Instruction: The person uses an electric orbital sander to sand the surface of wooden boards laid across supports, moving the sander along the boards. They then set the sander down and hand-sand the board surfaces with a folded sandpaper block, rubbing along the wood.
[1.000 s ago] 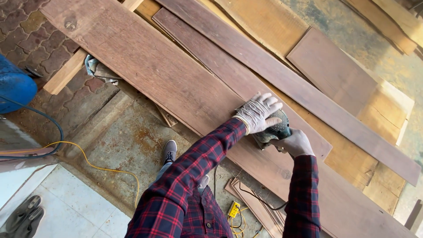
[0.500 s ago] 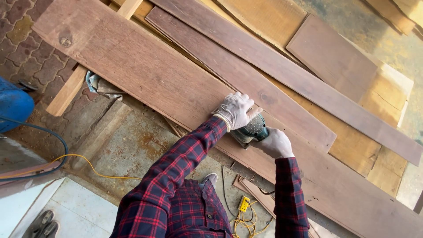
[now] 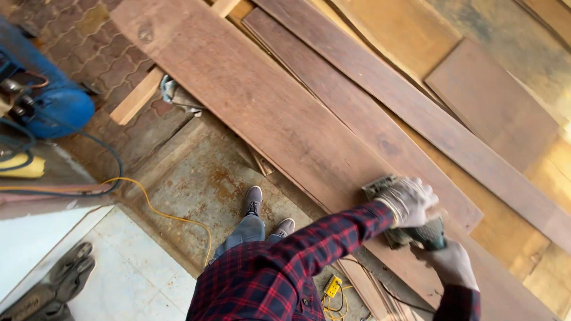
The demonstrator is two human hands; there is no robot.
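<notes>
Reddish-brown timber filled the view from the head camera, where a wide plank [image 3: 256, 107] was laid slantwise over a pale wooden bearer [image 3: 140, 95] and a green power sander [image 3: 410, 229] was pressed flat on the board's near end. The left hand [image 3: 410, 201], in a pale work glove, was closed over the top of the tool; the right hand [image 3: 455, 264], bare, was wrapped around its rear handle just below. How much of the sanding had been done could not be judged with confidence: the plank's long upper stretch looked even in colour, with one dark knot near its far end, and no clear line between worked and unworked wood was visible, so most of the length was judged as possibly left. Two narrower boards [image 3: 380, 89] were stacked beside it, with yellowish sheet offcuts [image 3: 493, 107] beyond. A blue machine [image 3: 53, 101] with dark hoses was seen at the left edge, a yellow cable [image 3: 172, 214] was trailed across stained concrete, and a small yellow plug block [image 3: 333, 286] lay near the grey shoes [image 3: 253, 201]. A crumpled rag [image 3: 175, 95] was tucked under the plank. No packages, labels or signs could be made out anywhere in view.
</notes>
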